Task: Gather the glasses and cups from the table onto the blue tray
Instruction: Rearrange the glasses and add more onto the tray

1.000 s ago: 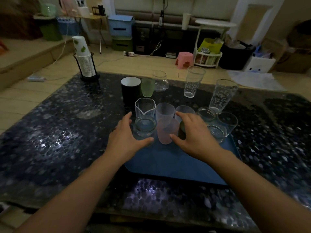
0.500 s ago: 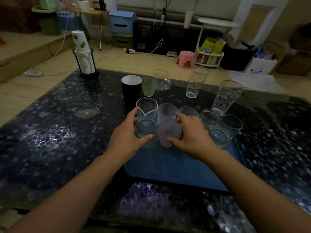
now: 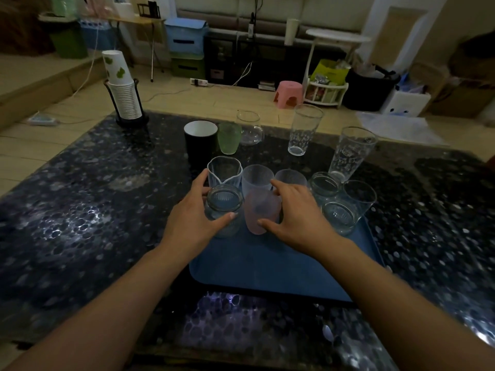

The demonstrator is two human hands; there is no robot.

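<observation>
The blue tray (image 3: 270, 266) lies on the dark table in front of me. At its far end stand several glasses. My left hand (image 3: 192, 220) wraps around a clear ribbed glass jar (image 3: 224, 207) at the tray's left. My right hand (image 3: 297, 218) is closed around a frosted pink cup (image 3: 261, 211) beside it. Behind them stand a clear spouted beaker (image 3: 224, 171) and two frosted cups (image 3: 255, 179). Short clear glasses (image 3: 338, 215) crowd the tray's right side. Off the tray, further back, are a black cup (image 3: 200, 141), a green cup (image 3: 229, 137), a glass mug (image 3: 249, 128) and two tall glasses (image 3: 304, 129).
A stack of paper cups in a black holder (image 3: 123, 97) stands at the table's far left corner. The table top (image 3: 80, 210) is dark and speckled. Beyond its far edge are the wooden floor, a pink stool (image 3: 288, 93), boxes and shelves.
Both hands have closed in from resting at the tray's far end: the left now grips the jar, the right the pink cup. The view has shifted slightly closer.
</observation>
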